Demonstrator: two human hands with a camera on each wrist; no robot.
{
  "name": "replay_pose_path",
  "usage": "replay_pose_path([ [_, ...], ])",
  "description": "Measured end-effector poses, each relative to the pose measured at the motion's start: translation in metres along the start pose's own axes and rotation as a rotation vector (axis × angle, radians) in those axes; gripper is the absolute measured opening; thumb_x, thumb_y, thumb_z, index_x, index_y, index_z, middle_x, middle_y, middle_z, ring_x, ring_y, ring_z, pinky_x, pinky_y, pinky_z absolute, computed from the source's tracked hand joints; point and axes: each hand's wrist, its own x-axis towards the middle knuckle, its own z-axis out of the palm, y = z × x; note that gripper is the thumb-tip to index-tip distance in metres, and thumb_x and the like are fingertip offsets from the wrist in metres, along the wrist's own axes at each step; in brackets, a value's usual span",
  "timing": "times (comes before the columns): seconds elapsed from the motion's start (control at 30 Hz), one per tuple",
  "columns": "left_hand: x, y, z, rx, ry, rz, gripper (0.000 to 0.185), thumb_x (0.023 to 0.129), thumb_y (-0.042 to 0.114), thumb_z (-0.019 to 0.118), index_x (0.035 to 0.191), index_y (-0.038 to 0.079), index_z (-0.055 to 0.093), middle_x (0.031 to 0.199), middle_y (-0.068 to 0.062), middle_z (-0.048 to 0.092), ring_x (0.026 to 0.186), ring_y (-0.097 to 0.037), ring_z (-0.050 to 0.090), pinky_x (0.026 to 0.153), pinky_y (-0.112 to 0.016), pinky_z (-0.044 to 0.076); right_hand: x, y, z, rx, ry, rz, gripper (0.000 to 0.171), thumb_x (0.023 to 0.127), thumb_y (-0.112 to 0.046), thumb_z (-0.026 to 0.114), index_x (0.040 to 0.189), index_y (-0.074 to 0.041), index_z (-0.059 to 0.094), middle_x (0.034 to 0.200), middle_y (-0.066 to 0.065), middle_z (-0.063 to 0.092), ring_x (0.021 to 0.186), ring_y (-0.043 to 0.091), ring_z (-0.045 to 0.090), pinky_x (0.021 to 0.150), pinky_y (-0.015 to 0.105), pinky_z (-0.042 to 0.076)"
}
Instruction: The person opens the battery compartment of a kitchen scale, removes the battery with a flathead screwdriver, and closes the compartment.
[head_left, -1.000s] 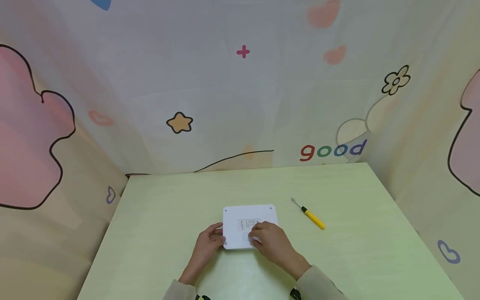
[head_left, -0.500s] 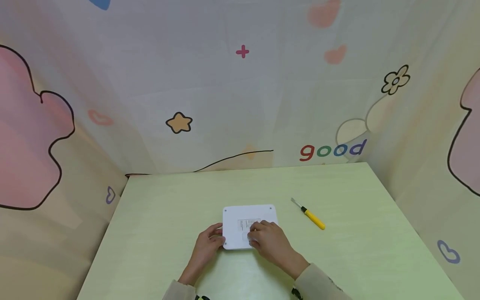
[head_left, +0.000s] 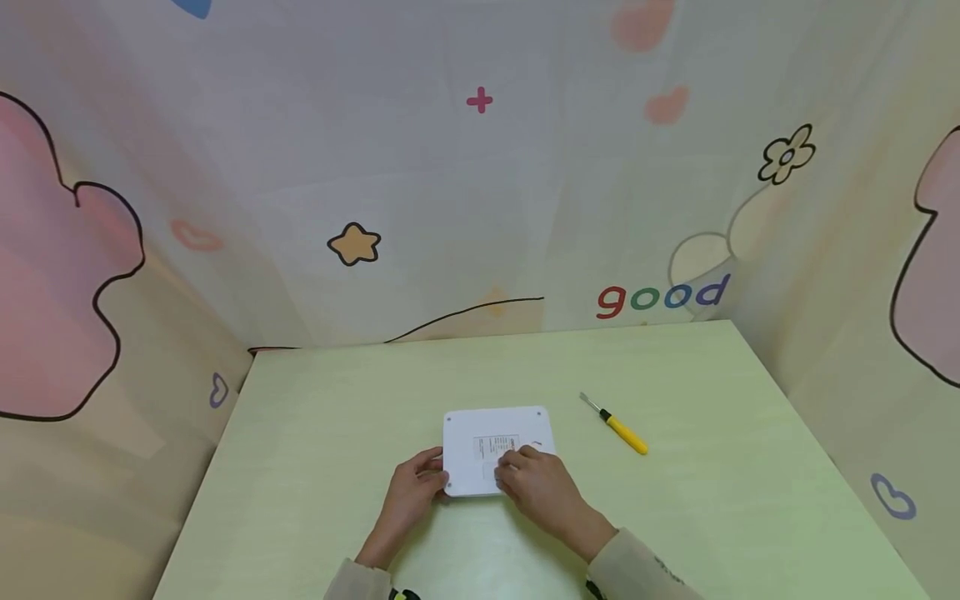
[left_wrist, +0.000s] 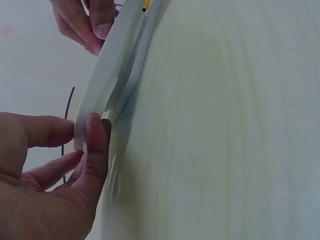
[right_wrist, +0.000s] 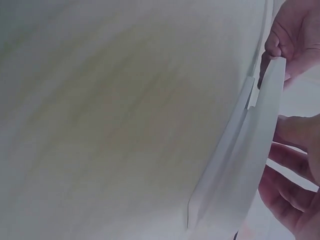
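Observation:
A flat white device [head_left: 459,450] with rounded corners lies on the table, its face with a printed label [head_left: 491,448] and small corner screws turned up. My left hand [head_left: 415,487] grips its left edge, the thumb on one side and fingers on the other, as the left wrist view shows of the pinched edge [left_wrist: 80,135]. My right hand [head_left: 542,487] is over the lower right part of the panel, fingers bent and tips on the surface beside a faint rectangular outline [head_left: 490,472] below the label. I cannot tell whether the right fingertips pinch anything.
A screwdriver [head_left: 625,434] with a yellow handle lies on the pale green table [head_left: 337,417], right of the device, its metal tip pointing back left. A printed curtain [head_left: 420,167] stands behind the table and along both sides.
My right fingertips shift slightly over the panel below the label, showing more of the label and its upper right surroundings. The left hand keeps its grip; the whole view has shifted a little.

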Motion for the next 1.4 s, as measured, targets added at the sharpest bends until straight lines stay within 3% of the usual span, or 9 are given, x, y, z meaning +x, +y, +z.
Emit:
replay_pose_path([
  [0.5, 0.0013, -0.0008, -0.0005, -0.027, -0.002, 0.002, 0.048, 0.088, -0.001, 0.061, 0.135, -0.008, 0.052, 0.109, -0.023, 0.064, 0.077, -0.017, 0.065, 0.060, -0.028, 0.059, -0.0001, 0.0000, -0.0022, -0.085, 0.022, -0.073, 0.008, 0.090, -0.024, 0.069, 0.089, -0.020, 0.076, 0.098, -0.007, 0.073, 0.086, 0.014, 0.066, 0.062, 0.028, 0.057],
  [0.8, 0.0017, -0.0010, 0.0000, -0.026, -0.008, -0.004, 0.048, 0.089, -0.001, 0.060, 0.135, -0.008, 0.052, 0.110, -0.023, 0.064, 0.078, -0.017, 0.065, 0.059, -0.026, 0.058, 0.0003, 0.0025, -0.0021, -0.038, 0.021, -0.069, 0.007, 0.090, -0.022, 0.068, 0.089, -0.020, 0.075, 0.096, -0.008, 0.075, 0.087, 0.012, 0.068, 0.072, 0.028, 0.058],
  [1.17, 0.0020, -0.0031, -0.0026, -0.034, -0.007, 0.006, 0.046, 0.089, 0.000, 0.061, 0.134, -0.006, 0.054, 0.109, -0.022, 0.064, 0.075, -0.015, 0.064, 0.058, -0.025, 0.058, 0.0011, 0.0005, 0.0008, -0.015, 0.103, -0.032, 0.004, 0.089, -0.020, 0.071, 0.088, -0.017, 0.068, 0.087, -0.005, 0.073, 0.079, 0.012, 0.069, 0.066, 0.027, 0.057],
  [1.4, 0.0009, -0.0015, -0.0022, -0.034, -0.004, 0.011, 0.046, 0.088, -0.001, 0.061, 0.134, -0.006, 0.055, 0.107, -0.022, 0.064, 0.070, -0.015, 0.063, 0.057, -0.024, 0.056, 0.0037, 0.0001, 0.0015, -0.038, 0.100, -0.002, 0.005, 0.090, -0.020, 0.070, 0.092, -0.016, 0.070, 0.090, -0.004, 0.074, 0.082, 0.012, 0.069, 0.073, 0.028, 0.059],
])
